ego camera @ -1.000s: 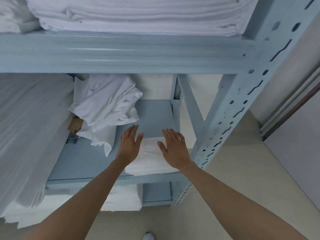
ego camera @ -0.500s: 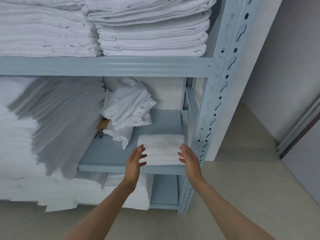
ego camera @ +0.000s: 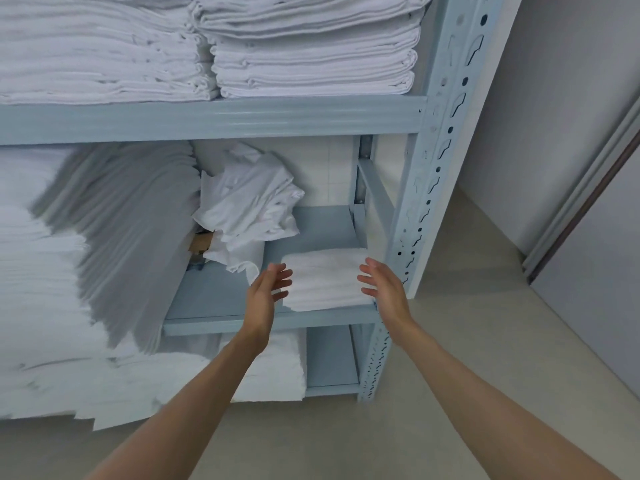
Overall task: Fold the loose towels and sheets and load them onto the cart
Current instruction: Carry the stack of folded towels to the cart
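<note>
The left hand (ego camera: 268, 289) and right hand (ego camera: 382, 289) hover spread, flanking the folded towel (ego camera: 325, 278) on the shelf (ego camera: 221, 299). Best to square its edges evenly, clear of the loose sheet (ego camera: 247, 206) to the left.

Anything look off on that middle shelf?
Yes: a crumpled white sheet bundle sits unfolded at the back of the grey-blue metal shelf, unlike the neat folded white towel in front. Both hands are open beside that towel.

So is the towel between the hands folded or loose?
Folded: the towel lies as a flat, neat rectangle on the shelf.
</note>
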A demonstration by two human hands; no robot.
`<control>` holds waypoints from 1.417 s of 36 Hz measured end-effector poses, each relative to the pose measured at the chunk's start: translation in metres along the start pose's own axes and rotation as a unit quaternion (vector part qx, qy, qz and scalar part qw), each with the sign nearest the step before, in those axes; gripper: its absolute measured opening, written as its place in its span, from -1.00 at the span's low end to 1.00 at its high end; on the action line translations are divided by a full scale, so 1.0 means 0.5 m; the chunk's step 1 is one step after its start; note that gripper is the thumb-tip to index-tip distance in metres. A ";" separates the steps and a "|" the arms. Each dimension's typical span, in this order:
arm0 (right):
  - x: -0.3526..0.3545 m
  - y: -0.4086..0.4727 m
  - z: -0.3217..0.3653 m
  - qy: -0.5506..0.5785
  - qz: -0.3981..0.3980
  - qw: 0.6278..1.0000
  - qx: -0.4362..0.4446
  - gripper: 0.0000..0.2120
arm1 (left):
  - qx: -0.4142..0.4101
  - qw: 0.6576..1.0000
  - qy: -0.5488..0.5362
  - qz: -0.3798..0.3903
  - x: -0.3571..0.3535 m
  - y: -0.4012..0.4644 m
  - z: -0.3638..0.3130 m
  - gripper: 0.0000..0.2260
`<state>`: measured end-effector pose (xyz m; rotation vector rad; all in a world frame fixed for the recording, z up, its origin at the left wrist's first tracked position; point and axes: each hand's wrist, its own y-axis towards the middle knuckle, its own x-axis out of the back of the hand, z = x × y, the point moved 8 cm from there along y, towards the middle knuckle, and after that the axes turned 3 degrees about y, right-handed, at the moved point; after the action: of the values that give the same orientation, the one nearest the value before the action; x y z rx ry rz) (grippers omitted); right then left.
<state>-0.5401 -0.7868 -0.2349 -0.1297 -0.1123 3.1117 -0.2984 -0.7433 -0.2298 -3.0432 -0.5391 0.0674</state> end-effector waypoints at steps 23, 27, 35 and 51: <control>-0.042 0.004 -0.007 -0.038 -0.054 0.998 0.007 -0.72 | 0.030 0.998 -0.014 0.058 0.006 0.082 0.016 -0.61; -0.029 0.039 -0.017 -0.052 -0.053 0.997 0.004 -0.70 | 0.034 0.998 -0.003 0.054 -0.013 0.117 0.024 -0.61; 0.009 0.174 -0.044 -0.055 -0.028 0.998 -0.012 -0.72 | 0.042 0.998 0.027 0.024 -0.075 0.209 0.035 -0.64; -0.001 0.395 -0.173 -0.327 0.032 0.938 -0.109 -0.32 | 0.174 0.959 0.220 -0.043 -0.054 0.366 0.166 -0.51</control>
<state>-0.5366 -0.9776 -0.3350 0.9166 -0.4674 3.0449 -0.2655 -0.9209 -0.3223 -2.5711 -0.5485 -0.4581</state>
